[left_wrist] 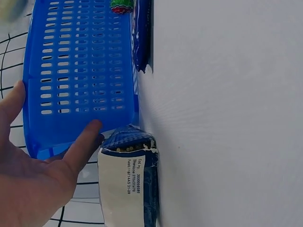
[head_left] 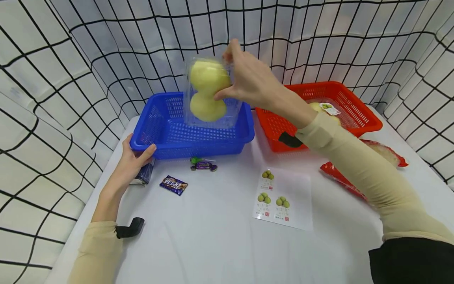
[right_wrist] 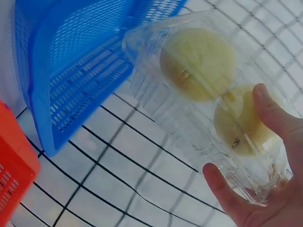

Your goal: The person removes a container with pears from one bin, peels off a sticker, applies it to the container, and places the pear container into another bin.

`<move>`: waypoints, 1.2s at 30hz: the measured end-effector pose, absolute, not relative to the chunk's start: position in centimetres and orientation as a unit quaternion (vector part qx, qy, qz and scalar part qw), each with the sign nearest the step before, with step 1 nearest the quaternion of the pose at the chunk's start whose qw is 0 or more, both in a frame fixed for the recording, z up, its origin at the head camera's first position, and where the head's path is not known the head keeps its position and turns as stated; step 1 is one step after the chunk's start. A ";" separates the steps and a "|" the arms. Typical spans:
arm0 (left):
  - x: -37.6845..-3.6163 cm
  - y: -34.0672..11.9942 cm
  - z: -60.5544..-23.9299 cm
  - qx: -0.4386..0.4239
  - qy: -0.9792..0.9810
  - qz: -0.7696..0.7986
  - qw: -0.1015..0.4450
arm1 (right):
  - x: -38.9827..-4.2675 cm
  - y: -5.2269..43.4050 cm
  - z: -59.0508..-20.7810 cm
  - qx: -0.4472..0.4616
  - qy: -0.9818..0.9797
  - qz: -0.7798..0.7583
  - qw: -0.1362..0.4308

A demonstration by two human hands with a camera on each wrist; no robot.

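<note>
My right hand [head_left: 252,75] holds up a clear plastic box [head_left: 231,117] above the blue basket [head_left: 200,149], tilted on its side. Two pale yellow-green round fruits [head_left: 208,107] show through its wall. In the right wrist view, thumb and fingers [right_wrist: 225,191] grip one end of the box, and the fruits [right_wrist: 198,64] lie side by side inside. My left hand [head_left: 132,161] grips the front left corner of the blue basket, thumb along the front wall. Close under that hand stands a blue-and-white packet [left_wrist: 120,184], its top folded.
The red basket [head_left: 369,124] at the right holds another fruit pack [head_left: 330,109] with a label. In front lie a sticker sheet [head_left: 298,197] with fruit pictures, a purple-wrapped candy [head_left: 203,166], a green lollipop [head_left: 195,160], a dark blue packet [head_left: 173,185] and red packages [head_left: 342,179]. Black netting surrounds the table.
</note>
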State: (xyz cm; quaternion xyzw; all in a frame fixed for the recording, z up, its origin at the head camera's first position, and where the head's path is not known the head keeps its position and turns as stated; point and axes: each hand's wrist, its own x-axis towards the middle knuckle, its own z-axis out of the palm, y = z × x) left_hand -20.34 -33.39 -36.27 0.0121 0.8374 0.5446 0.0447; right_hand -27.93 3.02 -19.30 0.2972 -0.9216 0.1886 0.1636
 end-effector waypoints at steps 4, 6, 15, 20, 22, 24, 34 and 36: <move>-20.7 -33.4 -36.2 0.016 0.829 0.557 0.039 | -25.1 5.8 -19.2 0.314 -0.898 0.254 0.174; -20.8 -33.3 -36.4 0.017 0.827 0.561 0.043 | -23.6 6.9 -20.0 0.317 -0.892 0.281 0.156; -20.7 -33.4 -36.4 0.010 0.818 0.574 0.042 | -17.7 10.4 -26.8 0.324 -0.890 0.311 -0.080; -20.7 -33.2 -36.5 0.004 0.816 0.576 0.034 | -16.0 11.2 -30.7 0.320 -0.877 0.287 -0.214; -20.7 -33.3 -36.7 -0.001 0.815 0.579 0.030 | -15.7 11.1 -31.7 0.331 -0.871 0.273 -0.238; -20.8 -33.3 -36.9 -0.004 0.810 0.586 0.022 | -15.6 10.9 -32.5 0.345 -0.862 0.263 -0.261; -21.0 -32.9 -37.0 -0.011 0.812 0.583 0.023 | -15.6 10.0 -34.6 0.396 -0.863 0.217 -0.226; -21.1 -32.6 -36.8 -0.013 0.804 0.594 0.020 | -15.7 10.0 -34.9 0.404 -0.867 0.204 -0.211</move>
